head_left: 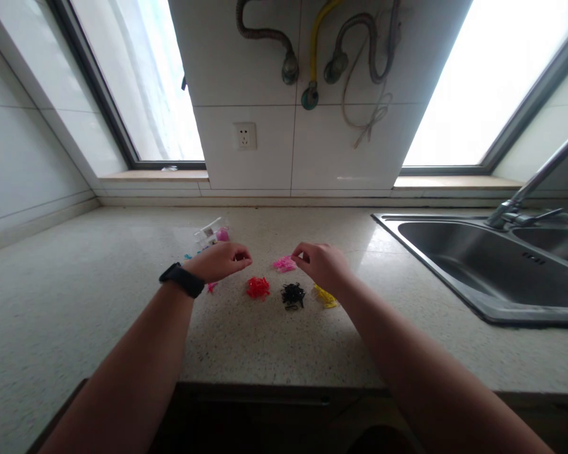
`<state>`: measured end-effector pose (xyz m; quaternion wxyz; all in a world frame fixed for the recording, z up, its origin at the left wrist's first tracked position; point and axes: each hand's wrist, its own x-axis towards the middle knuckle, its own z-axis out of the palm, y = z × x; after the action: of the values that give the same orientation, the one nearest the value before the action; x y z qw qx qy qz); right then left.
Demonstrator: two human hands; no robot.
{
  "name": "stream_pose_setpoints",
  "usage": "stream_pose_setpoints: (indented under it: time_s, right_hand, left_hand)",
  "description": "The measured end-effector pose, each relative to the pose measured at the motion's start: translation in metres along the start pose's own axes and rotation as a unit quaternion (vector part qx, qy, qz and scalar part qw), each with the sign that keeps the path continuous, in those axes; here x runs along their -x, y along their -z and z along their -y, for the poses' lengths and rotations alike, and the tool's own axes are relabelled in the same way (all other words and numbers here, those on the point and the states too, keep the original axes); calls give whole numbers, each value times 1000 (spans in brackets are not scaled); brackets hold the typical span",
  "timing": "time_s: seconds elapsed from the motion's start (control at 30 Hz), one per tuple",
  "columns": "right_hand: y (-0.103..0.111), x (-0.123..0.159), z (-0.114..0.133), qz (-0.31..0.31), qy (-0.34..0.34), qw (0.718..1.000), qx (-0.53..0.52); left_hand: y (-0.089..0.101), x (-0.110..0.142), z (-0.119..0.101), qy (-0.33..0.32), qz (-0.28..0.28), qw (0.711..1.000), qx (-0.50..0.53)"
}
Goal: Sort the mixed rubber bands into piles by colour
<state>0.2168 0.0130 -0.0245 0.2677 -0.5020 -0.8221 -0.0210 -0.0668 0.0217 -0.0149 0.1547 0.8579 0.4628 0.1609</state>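
Small piles of coloured bits that look like little rubber bands lie on the speckled countertop (274, 347). My right hand (319, 261) is at the right edge of the pink pile (284, 263), its thumb and fingertips pinched together; anything between them is too small to make out. My left hand (222, 260), above the red pile (258, 287) and to its left, has its fingers curled into a pinch, contents hidden. Nearer me are a black pile (293, 294) and a yellow pile (325, 296), partly covered by my right wrist. Some pink bits (211, 287) show below my left hand.
Behind my left hand stands a clear plastic container (211, 231) with a purple-pink round thing (223, 234) beside it. A steel sink (454, 271) with a faucet (515, 208) is set in the counter at right. Hoses and a socket (245, 135) are on the tiled wall.
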Motion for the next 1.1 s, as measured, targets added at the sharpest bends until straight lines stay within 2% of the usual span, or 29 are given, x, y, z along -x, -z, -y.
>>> stream_pose_setpoints:
  time_s: [0.17, 0.27, 0.53, 0.67, 0.77, 0.9, 1.0, 1.1]
  right_hand:
    - [-8, -9, -6, 58, -10, 996, 72]
    - [-9, -11, -11, 76, -12, 994, 74]
    - [2, -6, -24, -22, -43, 998, -32]
    - [6, -4, -38, -80, -55, 994, -57]
    - [9, -1, -49, -99, -68, 989, -88]
    - [10, 4, -57, -97, -68, 986, -115]
    - [9, 6, -58, -84, -57, 987, -122]
    - [8, 6, -56, -72, -48, 989, -124]
  left_hand:
    - [0, -1, 4, -7, 3, 1000, -1]
    - [0, -2, 5, -6, 2, 1000, -2]
    - [1, 0, 3, 11, -33, 999, 5]
    - [3, -1, 5, 24, -42, 997, 63]
    - [6, -1, 6, 38, -89, 983, 158]
    - [15, 3, 7, 46, -205, 951, 227]
    - [23, 9, 12, 47, -240, 958, 149]
    - [30, 15, 25, 86, -236, 968, 13]
